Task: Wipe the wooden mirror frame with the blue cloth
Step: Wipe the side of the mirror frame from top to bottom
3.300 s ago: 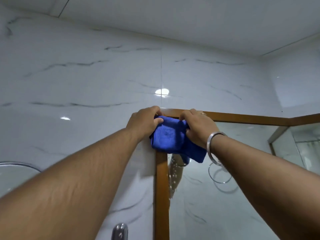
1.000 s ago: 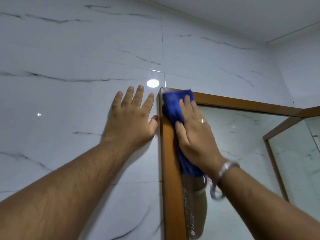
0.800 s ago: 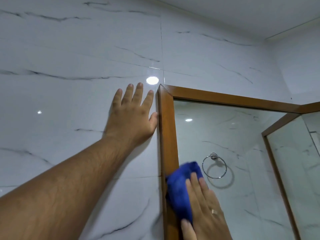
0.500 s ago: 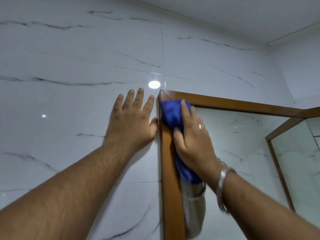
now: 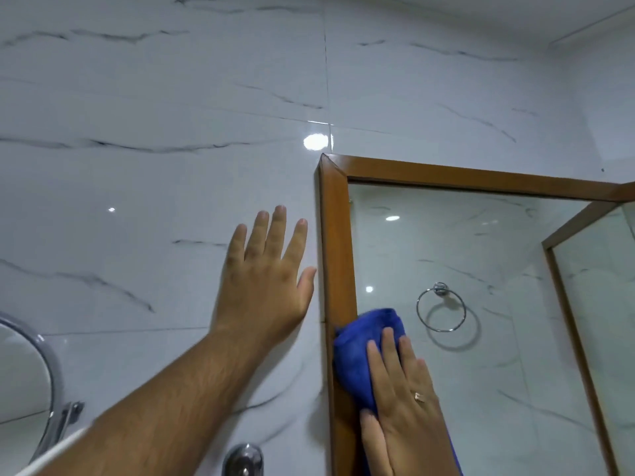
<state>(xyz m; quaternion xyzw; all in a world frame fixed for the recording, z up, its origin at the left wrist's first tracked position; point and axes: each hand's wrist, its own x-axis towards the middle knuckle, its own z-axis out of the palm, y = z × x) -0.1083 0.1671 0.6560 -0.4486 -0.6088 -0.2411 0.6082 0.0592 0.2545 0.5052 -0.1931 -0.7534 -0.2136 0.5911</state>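
Observation:
The wooden mirror frame [image 5: 336, 242] hangs on the white marble wall, its top left corner in the upper middle of the view. A folded blue cloth [image 5: 360, 345] lies against the frame's left upright, low down. My right hand [image 5: 398, 403] presses flat on the cloth, fingers pointing up, a ring on one finger. My left hand [image 5: 266, 280] rests flat and spread on the wall tile just left of the frame, holding nothing.
The mirror glass [image 5: 464, 355] reflects a chrome towel ring [image 5: 441, 307]. A second wood-framed panel [image 5: 580, 321] meets the mirror at the right. A round chrome-rimmed mirror [image 5: 41, 365] sits at the far left, and a chrome fitting [image 5: 243, 460] at the bottom edge.
My right hand has slid the blue cloth down the left upright, from the top corner to lower on the frame. My left hand stays flat on the wall.

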